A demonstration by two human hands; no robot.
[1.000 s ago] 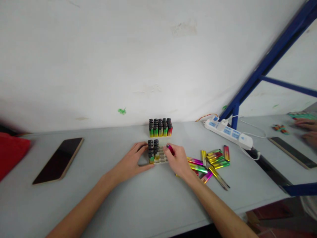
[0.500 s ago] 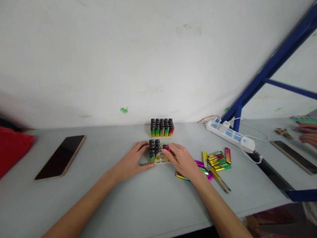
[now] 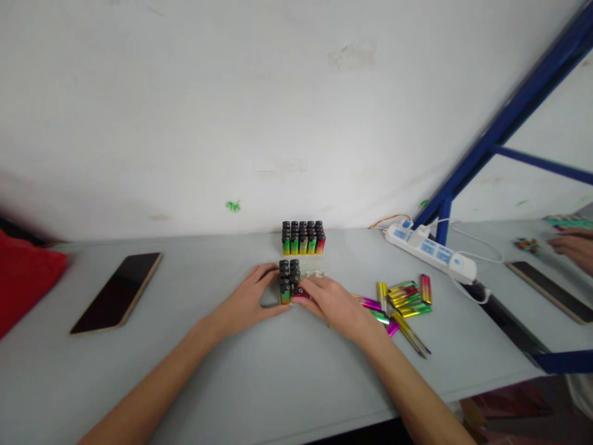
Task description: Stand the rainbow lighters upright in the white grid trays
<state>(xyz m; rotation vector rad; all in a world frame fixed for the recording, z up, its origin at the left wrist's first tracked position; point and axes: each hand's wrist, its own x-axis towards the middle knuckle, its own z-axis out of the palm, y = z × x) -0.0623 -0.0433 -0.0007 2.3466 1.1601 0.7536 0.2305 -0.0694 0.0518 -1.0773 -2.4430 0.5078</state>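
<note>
Black-topped lighters (image 3: 284, 281) stand upright in two rows at the left end of a small white tray (image 3: 317, 273). My left hand (image 3: 245, 301) is wrapped around that end, fingers behind and thumb at the front corner. My right hand (image 3: 331, 304) is closed on a pink-red lighter (image 3: 300, 291) at the front of the second row. Its fingers hide most of this lighter and much of the tray. I cannot tell whether the lighter is fully seated.
Behind stands a full block of upright lighters (image 3: 303, 240) near the wall. Loose shiny lighters (image 3: 407, 300) lie to the right, by a white power strip (image 3: 428, 250). A phone (image 3: 118, 290) and a red cloth-like item (image 3: 28, 278) are left. Another person's hand (image 3: 574, 247) shows far right.
My right hand has moved slightly left and toward me, bringing the pink-red lighter up against the second row's front. My left hand keeps its place at the tray.
</note>
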